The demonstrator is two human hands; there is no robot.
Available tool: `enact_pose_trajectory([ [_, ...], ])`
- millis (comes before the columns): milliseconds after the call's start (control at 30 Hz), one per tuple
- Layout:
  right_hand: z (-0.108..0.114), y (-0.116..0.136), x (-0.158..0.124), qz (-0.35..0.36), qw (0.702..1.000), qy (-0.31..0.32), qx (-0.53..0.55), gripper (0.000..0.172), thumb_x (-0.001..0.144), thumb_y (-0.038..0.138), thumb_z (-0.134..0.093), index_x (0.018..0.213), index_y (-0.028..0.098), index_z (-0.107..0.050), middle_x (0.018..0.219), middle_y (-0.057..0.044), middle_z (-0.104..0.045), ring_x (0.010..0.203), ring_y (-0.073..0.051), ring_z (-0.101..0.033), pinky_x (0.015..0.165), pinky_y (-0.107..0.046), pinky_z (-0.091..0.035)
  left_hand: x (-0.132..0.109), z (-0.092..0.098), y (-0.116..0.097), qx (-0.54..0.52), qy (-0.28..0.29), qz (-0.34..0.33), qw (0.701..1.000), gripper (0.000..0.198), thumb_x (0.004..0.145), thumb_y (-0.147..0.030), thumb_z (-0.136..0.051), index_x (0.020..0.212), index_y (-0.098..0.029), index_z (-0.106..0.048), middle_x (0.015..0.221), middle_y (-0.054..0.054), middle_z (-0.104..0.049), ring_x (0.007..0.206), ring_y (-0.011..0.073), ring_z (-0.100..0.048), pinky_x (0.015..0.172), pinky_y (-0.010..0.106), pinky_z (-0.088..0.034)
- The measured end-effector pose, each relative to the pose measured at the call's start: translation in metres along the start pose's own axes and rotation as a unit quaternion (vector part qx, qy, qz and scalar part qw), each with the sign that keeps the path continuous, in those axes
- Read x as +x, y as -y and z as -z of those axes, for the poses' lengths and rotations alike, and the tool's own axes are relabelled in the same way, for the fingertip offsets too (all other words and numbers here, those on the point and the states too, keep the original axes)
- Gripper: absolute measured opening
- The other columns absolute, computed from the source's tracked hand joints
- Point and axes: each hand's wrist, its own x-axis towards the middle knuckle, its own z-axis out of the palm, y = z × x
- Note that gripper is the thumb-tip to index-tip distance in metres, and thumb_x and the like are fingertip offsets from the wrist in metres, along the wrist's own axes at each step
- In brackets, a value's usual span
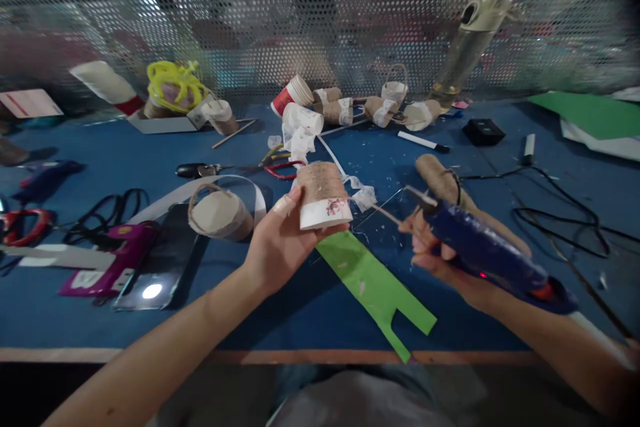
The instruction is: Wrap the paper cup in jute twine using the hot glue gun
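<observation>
My left hand (280, 240) is wrapped around a paper cup (325, 212), tilted with its base toward me. Brown twine (320, 179) winds around the cup's far part, while the near white band shows a reddish floral print. In my right hand (435, 250) is a blue hot glue gun (485, 250), its nozzle pointing toward the cup but apart from it. The fingers of that hand also pinch a strand of twine (377, 209) running to the cup. Behind the glue gun lies a roll of twine (440, 177). Below the cup is a green strip (370, 277).
Left of the cup stand a twine-handled cup (220, 213), a phone (163, 260) and a purple packet (117, 257). Red-handled scissors (283, 169) lie behind my left hand. Several wrapped cups (345, 110) and a tilted bottle (467, 47) line the perforated metal screen (270, 27). Black cable (565, 210) loops at right.
</observation>
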Motion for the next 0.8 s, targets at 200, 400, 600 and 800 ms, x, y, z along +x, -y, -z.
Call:
enact_pose_trajectory([
  [200,0.004,0.004,0.005,0.009,0.998,0.056,-0.028,0.021,0.081,0.029,-0.084,0.08,0.024,-0.064,0.089,-0.003,-0.069,0.066,-0.015,-0.066,0.057,-0.029,-0.053,0.0,0.005,0.004,0.053,-0.025,0.011,0.998,0.041,0.09,-0.046,-0.071,0.12,-0.017,-0.073,0.112,0.011,-0.079,0.102,0.0281,-0.076,0.098,0.042,-0.059],
  [400,-0.005,0.009,0.005,-0.149,0.981,-0.04,-0.117,0.023,0.084,0.036,-0.081,0.079,0.025,-0.062,0.063,0.005,-0.057,0.048,-0.011,-0.05,0.047,-0.027,-0.043,-0.002,0.009,0.008,0.107,0.017,-0.031,0.994,0.044,0.084,-0.046,-0.079,0.119,-0.021,-0.074,0.116,0.008,-0.077,0.114,0.0317,-0.071,0.102,0.044,-0.056],
  [600,-0.002,0.012,0.007,-0.062,0.985,0.094,-0.129,0.023,0.09,0.017,-0.068,0.074,0.024,-0.052,0.07,0.003,-0.052,0.059,-0.013,-0.049,0.055,-0.029,-0.04,-0.003,0.009,0.008,0.125,0.034,-0.069,0.989,0.039,0.086,-0.044,-0.077,0.118,-0.023,-0.075,0.107,0.007,-0.077,0.111,0.0297,-0.071,0.097,0.04,-0.057],
  [800,-0.002,0.004,0.001,-0.039,0.987,0.119,-0.103,0.023,0.087,0.019,-0.067,0.074,0.025,-0.049,0.072,0.002,-0.049,0.063,-0.015,-0.045,0.058,-0.032,-0.036,-0.002,0.012,0.011,0.153,0.045,-0.102,0.982,0.045,0.086,-0.047,-0.076,0.124,-0.025,-0.072,0.129,0.009,-0.073,0.119,0.0316,-0.067,0.096,0.039,-0.057],
])
